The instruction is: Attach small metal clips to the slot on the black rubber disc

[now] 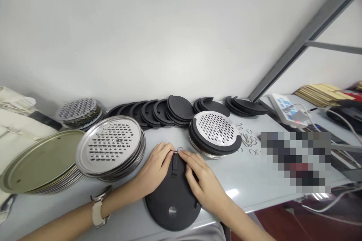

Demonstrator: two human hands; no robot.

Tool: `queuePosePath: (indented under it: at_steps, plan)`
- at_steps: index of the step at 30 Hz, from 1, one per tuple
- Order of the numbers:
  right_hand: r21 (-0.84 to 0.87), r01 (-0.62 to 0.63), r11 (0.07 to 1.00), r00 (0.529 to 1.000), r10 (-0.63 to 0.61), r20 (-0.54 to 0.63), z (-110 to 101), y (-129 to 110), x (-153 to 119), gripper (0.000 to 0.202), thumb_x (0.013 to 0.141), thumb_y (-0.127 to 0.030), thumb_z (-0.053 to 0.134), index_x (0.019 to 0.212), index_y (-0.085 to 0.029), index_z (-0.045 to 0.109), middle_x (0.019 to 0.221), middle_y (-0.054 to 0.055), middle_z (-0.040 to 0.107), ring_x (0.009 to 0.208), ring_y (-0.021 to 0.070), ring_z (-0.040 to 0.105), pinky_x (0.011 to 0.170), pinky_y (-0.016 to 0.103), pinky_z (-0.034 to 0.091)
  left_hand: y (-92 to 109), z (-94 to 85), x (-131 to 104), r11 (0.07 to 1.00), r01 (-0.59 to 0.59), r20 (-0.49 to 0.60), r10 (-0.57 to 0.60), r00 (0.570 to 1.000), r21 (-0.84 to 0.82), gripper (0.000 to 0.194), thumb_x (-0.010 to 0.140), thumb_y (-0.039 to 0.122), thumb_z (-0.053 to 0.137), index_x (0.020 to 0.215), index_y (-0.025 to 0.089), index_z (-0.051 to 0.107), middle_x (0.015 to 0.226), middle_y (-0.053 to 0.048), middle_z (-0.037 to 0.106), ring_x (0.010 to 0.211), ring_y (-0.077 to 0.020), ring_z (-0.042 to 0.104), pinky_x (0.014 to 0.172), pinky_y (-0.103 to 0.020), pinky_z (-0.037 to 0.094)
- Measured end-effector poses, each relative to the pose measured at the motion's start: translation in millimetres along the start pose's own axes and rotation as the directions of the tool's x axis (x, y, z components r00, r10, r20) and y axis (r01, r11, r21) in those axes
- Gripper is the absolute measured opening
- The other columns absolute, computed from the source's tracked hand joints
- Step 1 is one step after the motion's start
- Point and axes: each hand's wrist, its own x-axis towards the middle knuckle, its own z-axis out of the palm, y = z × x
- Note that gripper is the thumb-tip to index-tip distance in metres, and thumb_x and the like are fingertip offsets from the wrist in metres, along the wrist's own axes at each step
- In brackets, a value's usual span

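Hands meet at the far edge of a round black plastic disc (pixel 172 196) lying on the grey table (pixel 249 188). The left hand (pixel 155 169) and right hand (pixel 202 182) pinch a small metal ring (pixel 179 150) between closed fingertips, apparently fitting it onto the disc's tab; seating it likely needs a fine, steady push.

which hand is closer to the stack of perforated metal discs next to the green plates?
Left. The left hand rests on the black disc just right of that perforated stack. The right hand sits farther right, across the small metal ring.
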Motion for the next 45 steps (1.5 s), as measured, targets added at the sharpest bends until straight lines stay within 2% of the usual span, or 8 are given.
queuePosePath:
  at_steps: [11,15,19,22,25,30,36,45]
  plan:
    - [0.002,0.004,1.000,1.000,-0.004,0.014,-1.2,-2.4,2.4,0.049,0.092,-0.012,0.039,0.138,-0.026,0.046,0.135,0.006,0.054,0.122,0.0213,0.050,0.104,0.046,0.043,3.0,-1.5,-0.2,0.997,-0.036,-0.006,0.036,0.999,0.067,0.015,0.096,0.020,0.040,0.097,0.021,0.055,0.094,-0.003,0.057,0.093,-0.0193,0.053,0.088,-0.036,0.041]
    - [0.008,0.000,1.000,1.000,0.000,0.008,-2.0,-4.3,1.9,0.049,0.092,-0.012,0.039,0.139,-0.025,0.044,0.136,0.007,0.052,0.123,0.0211,0.048,0.104,0.045,0.042,1.5,-2.1,-2.0,0.997,-0.044,-0.061,0.048,0.997,0.069,0.020,0.098,0.020,0.038,0.095,0.022,0.058,0.093,-0.002,0.058,0.092,-0.0180,0.054,0.085,-0.035,0.041]
    - [0.039,0.004,0.999,0.999,-0.002,-0.053,-0.6,-5.1,0.5,0.043,0.093,-0.015,0.040,0.135,-0.023,0.045,0.124,0.010,0.058,0.115,0.0220,0.053,0.099,0.043,0.046,2.5,-3.5,-5.4,0.991,-0.099,-0.169,0.112,0.979,0.088,0.017,0.095,0.021,0.046,0.098,0.024,0.063,0.093,-0.001,0.058,0.092,-0.0172,0.055,0.086,-0.034,0.041]
    - [0.070,0.017,0.997,0.997,-0.011,-0.079,0.7,-4.7,0.1,0.034,0.094,-0.017,0.041,0.126,-0.023,0.050,0.114,0.009,0.060,0.108,0.0220,0.056,0.094,0.041,0.049,3.5,-3.3,-6.2,0.990,-0.141,-0.177,0.144,0.974,0.029,0.017,0.095,0.019,0.048,0.097,0.025,0.063,0.091,-0.001,0.059,0.089,-0.0153,0.057,0.086,-0.031,0.042]
    - [0.094,0.000,0.996,0.997,0.007,-0.075,1.3,-4.5,0.5,0.032,0.094,-0.018,0.042,0.124,-0.023,0.050,0.113,0.009,0.059,0.108,0.0221,0.056,0.094,0.041,0.049,3.3,-2.0,-5.2,0.992,-0.122,-0.154,0.116,0.981,-0.030,0.014,0.094,0.018,0.049,0.094,0.024,0.062,0.092,0.000,0.061,0.089,-0.0141,0.058,0.084,-0.028,0.043]
    - [0.093,-0.031,0.995,0.998,0.036,-0.043,1.2,-4.3,0.3,0.038,0.094,-0.017,0.041,0.130,-0.024,0.045,0.123,0.010,0.053,0.117,0.0224,0.050,0.101,0.042,0.044,1.2,-0.2,-3.7,0.996,-0.092,-0.147,0.094,0.985,0.021,0.011,0.094,0.020,0.050,0.088,0.022,0.059,0.088,0.002,0.064,0.087,-0.0144,0.059,0.083,-0.030,0.042]
    - [0.101,-0.056,0.993,0.996,0.062,-0.058,1.0,-3.6,-1.4,0.046,0.094,-0.017,0.040,0.138,-0.024,0.034,0.131,0.010,0.046,0.125,0.0216,0.042,0.106,0.041,0.038,-0.7,0.7,-3.8,0.998,-0.050,-0.200,0.059,0.978,0.048,0.011,0.095,0.019,0.046,0.090,0.022,0.055,0.085,0.002,0.062,0.084,-0.0149,0.058,0.079,-0.029,0.042]
    - [0.180,-0.032,0.983,0.994,0.051,-0.099,2.9,-0.7,-2.5,0.024,0.094,-0.019,0.044,0.117,-0.024,0.052,0.112,0.008,0.052,0.108,0.0200,0.052,0.092,0.034,0.044,-1.1,2.5,-5.2,0.993,-0.108,-0.251,0.116,0.961,0.044,0.009,0.096,0.017,0.044,0.091,0.021,0.051,0.085,0.001,0.058,0.085,-0.0137,0.056,0.079,-0.026,0.043]
